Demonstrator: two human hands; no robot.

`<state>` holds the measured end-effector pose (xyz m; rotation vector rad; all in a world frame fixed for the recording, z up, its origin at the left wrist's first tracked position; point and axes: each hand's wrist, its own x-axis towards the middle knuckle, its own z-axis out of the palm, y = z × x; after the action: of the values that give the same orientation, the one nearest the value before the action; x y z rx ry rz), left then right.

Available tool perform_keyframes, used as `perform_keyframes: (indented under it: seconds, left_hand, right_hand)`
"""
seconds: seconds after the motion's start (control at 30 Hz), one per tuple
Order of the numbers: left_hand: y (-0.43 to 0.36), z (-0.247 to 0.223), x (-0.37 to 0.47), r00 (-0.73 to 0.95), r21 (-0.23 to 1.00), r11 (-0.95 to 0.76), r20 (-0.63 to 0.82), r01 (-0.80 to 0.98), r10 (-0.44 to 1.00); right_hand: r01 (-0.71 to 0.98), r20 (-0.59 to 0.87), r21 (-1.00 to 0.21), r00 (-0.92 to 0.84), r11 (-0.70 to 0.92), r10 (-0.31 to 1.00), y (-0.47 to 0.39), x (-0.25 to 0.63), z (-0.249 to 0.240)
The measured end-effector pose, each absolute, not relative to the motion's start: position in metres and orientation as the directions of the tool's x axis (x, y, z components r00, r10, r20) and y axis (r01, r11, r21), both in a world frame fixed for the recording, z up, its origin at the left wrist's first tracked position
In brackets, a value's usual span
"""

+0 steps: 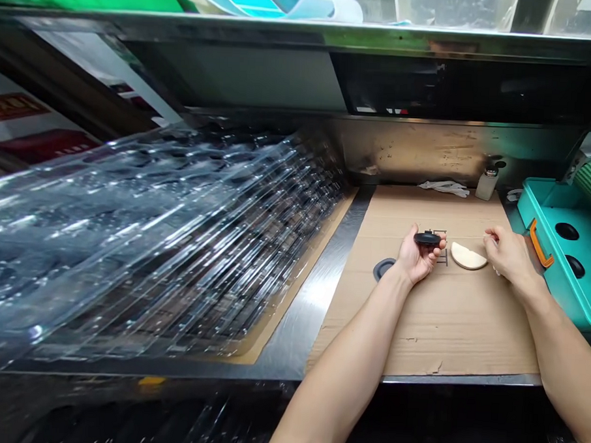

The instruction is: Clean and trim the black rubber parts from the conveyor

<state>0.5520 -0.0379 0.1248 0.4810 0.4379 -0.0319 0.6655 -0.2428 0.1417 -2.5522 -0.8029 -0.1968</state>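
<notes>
My left hand (418, 258) is closed round a black round part (427, 239), held above the cardboard sheet (448, 319). To the right of it, my right hand (508, 252) is raised over the cardboard with its fingers curled together; whatever may be between the fingertips is too small to make out. Between the two hands lies a cream half-round pad (467, 256), close to my right fingertips. A dark flat ring (383, 269) rests on the cardboard to the left of my left wrist, partly hidden by it.
Stacked clear plastic trays (177, 242) fill the left side. A teal box (586, 286) with an orange latch, holding black round parts (567, 231), stands at the right. At the back are a small glass bottle (486, 184) and a white glove-like item (444, 187). A metal shelf hangs above.
</notes>
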Motion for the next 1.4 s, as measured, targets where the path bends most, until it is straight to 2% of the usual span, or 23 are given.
perform_keyframes:
  seconds: [0.07, 0.13, 0.27, 0.4, 0.5, 0.6, 0.7, 0.9, 1.03, 1.23, 1.4]
  left_hand:
    - [-0.045, 0.123, 0.552, 0.912, 0.541, 0.824, -0.403, 0.166, 0.081]
    - [-0.056, 0.121, 0.552, 0.924, 0.663, 0.718, -0.375, 0.211, 0.075]
    - [-0.076, 0.113, 0.551, 0.959, 0.824, 0.53, -0.277, 0.2, 0.067]
    - [-0.082, 0.106, 0.551, 0.973, 0.891, 0.433, -0.203, 0.136, 0.113]
    - [-0.081, 0.104, 0.551, 0.974, 0.92, 0.363, -0.202, 0.151, 0.107]
    - [-0.079, 0.106, 0.55, 0.97, 0.942, 0.288, -0.213, 0.172, 0.116]
    - [-0.079, 0.109, 0.55, 0.965, 0.941, 0.269, -0.241, 0.206, 0.102]
    - [-0.079, 0.114, 0.549, 0.962, 0.933, 0.271, -0.264, 0.235, 0.074]
    - [-0.079, 0.116, 0.548, 0.957, 0.925, 0.286, -0.281, 0.248, 0.077]
    - [-0.081, 0.115, 0.551, 0.949, 0.92, 0.305, -0.293, 0.248, 0.113]
    - [-0.081, 0.118, 0.55, 0.953, 0.916, 0.319, -0.288, 0.245, 0.095]
  right_hand:
    - [0.642, 0.322, -0.527, 0.757, -0.556, 0.569, -0.235, 0.656, 0.143]
    - [0.68, 0.363, -0.602, 0.7, -0.419, 0.615, -0.227, 0.644, 0.142]
    - [0.766, 0.453, -0.576, 0.59, -0.286, 0.668, -0.216, 0.627, 0.137]
    - [0.788, 0.429, -0.545, 0.555, -0.286, 0.713, -0.215, 0.625, 0.137]
    - [0.773, 0.342, -0.543, 0.559, -0.326, 0.755, -0.219, 0.627, 0.141]
    - [0.782, 0.302, -0.547, 0.516, -0.297, 0.801, -0.223, 0.63, 0.144]
    - [0.798, 0.315, -0.542, 0.483, -0.263, 0.817, -0.224, 0.632, 0.145]
    - [0.849, 0.413, -0.435, 0.485, -0.3, 0.771, -0.219, 0.633, 0.133]
    - [0.866, 0.402, -0.382, 0.471, -0.324, 0.785, -0.219, 0.636, 0.126]
    - [0.879, 0.436, -0.352, 0.459, -0.323, 0.774, -0.215, 0.637, 0.121]
    - [0.866, 0.397, -0.396, 0.461, -0.304, 0.794, -0.218, 0.637, 0.126]
